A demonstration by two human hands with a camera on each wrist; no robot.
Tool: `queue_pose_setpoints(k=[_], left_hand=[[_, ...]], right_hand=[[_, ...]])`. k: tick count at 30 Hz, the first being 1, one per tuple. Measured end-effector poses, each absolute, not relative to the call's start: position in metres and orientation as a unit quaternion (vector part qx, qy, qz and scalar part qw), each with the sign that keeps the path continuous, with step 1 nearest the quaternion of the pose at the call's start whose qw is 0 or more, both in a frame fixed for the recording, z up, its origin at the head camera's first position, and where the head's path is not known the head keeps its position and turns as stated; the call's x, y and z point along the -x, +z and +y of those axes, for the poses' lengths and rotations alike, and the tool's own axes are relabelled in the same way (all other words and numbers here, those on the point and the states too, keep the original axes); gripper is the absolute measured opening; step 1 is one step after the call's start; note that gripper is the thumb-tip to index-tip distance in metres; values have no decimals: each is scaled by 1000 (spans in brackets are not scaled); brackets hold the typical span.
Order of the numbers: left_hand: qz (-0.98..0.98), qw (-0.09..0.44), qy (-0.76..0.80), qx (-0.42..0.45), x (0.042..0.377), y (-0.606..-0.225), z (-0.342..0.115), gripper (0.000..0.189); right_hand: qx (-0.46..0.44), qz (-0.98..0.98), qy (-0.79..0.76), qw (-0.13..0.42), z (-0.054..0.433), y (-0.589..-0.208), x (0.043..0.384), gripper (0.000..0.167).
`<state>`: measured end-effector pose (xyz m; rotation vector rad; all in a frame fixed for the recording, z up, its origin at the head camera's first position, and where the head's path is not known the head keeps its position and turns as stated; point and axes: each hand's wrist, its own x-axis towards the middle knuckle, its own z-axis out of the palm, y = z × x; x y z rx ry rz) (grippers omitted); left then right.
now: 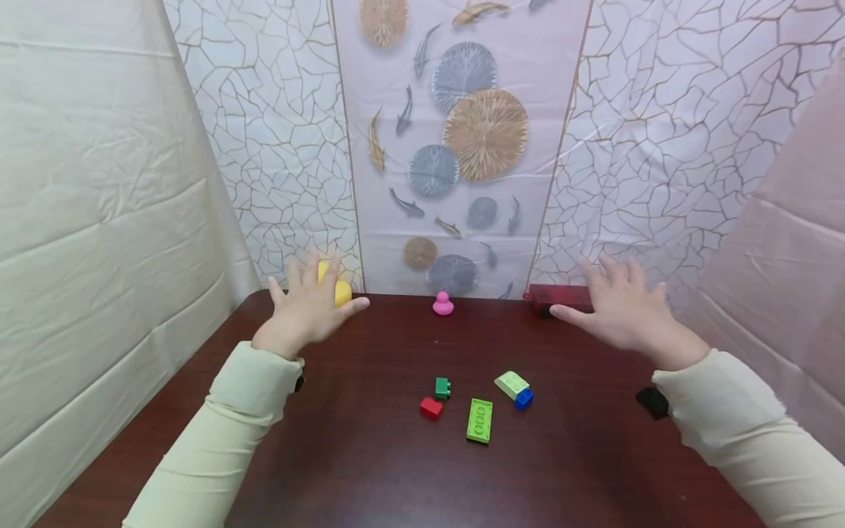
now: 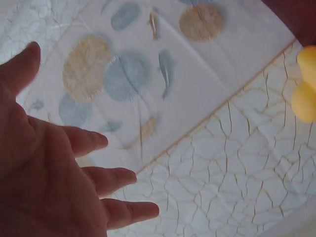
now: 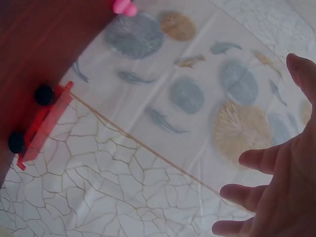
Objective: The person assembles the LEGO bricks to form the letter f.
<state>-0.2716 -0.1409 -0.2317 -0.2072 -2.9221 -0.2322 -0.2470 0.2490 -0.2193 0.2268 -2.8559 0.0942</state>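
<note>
My left hand (image 1: 305, 308) is raised over the table's far left with fingers spread and nothing in it. A yellow rounded toy (image 2: 307, 84) is partly hidden behind it in the head view. Spread likewise, my right hand (image 1: 627, 312) hangs in the air at the far right, in front of a red wheeled toy wagon (image 3: 47, 123). Between and nearer than the hands lie toy bricks: a green one (image 1: 442, 388), a red one (image 1: 431, 408), a light green plate (image 1: 480, 421), and a pale green sloped brick (image 1: 511, 385) touching a blue brick (image 1: 524, 399).
A pink toy duck (image 1: 443, 303) stands at the middle of the far edge of the dark brown table (image 1: 370, 455). Behind it hangs a patterned curtain (image 1: 455, 220). Pale cloth (image 1: 105, 220) closes off the left side, and more cloth (image 1: 779, 257) the right.
</note>
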Motion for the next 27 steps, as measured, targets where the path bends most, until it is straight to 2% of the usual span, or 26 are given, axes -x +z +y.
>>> queue_pose_setpoints(k=[11, 17, 21, 27], left_hand=[[-984, 113, -110, 77, 264, -262, -116, 75], [-986, 103, -104, 80, 265, -274, -100, 68], [-989, 82, -87, 86, 266, -283, -89, 59], [-989, 43, -95, 101, 269, -300, -76, 35]], right_hand=[[-100, -984, 30, 144, 242, -250, 249, 92], [-114, -983, 27, 140, 237, -276, 252, 87], [-117, -983, 31, 139, 233, -294, 253, 82], [-129, -979, 48, 150, 224, -312, 256, 76]])
